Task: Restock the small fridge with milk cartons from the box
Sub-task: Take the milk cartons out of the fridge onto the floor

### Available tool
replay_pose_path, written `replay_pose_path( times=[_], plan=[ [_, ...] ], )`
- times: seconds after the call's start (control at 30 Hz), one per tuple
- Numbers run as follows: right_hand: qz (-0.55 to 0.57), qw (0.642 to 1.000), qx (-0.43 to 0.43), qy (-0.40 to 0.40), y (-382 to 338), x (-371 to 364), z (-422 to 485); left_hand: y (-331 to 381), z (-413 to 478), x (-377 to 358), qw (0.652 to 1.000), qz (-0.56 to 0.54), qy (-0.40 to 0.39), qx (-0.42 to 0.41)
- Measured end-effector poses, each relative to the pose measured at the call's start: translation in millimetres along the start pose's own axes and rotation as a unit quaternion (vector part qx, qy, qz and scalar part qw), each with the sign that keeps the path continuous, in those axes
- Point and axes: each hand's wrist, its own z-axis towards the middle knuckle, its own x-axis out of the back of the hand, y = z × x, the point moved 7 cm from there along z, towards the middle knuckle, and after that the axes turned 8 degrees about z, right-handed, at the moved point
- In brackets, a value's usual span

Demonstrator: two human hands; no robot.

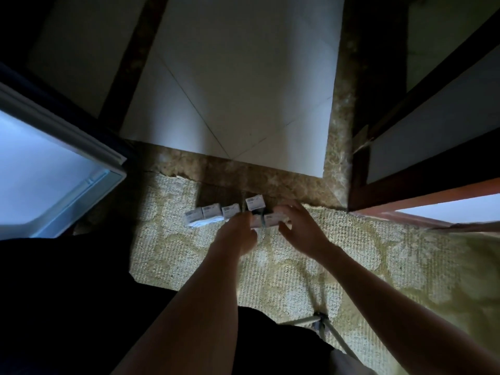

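Observation:
Several small white milk cartons (pixel 211 212) stand in a row on the far edge of a beige rug (pixel 351 255). One carton (pixel 255 203) stands taller behind the row. My right hand (pixel 300 228) curls over a carton (pixel 272 220) at the right end, fingers above it and thumb below. My left hand (pixel 238 232) rests against the neighbouring carton; its fingers are hidden behind the back of the hand. The small fridge (pixel 54 171) stands open at the left, its white inside lit. No box is in view.
White floor tiles (pixel 243 90) with a brown marble border lie beyond the rug. A dark wooden door frame (pixel 362 169) stands at the right. Thin metal legs (pixel 324 324) rest on the rug near my knees. My dark-clothed lap fills the lower left.

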Motion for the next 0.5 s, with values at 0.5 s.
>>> replay_pose_path(
  times=[0.5],
  plan=[
    [0.012, 0.989, 0.15, -0.003, -167.4, 4.3, 39.3, -51.3, -97.2, 140.8, 0.967, 0.171, 0.191, 0.0]
  ],
)
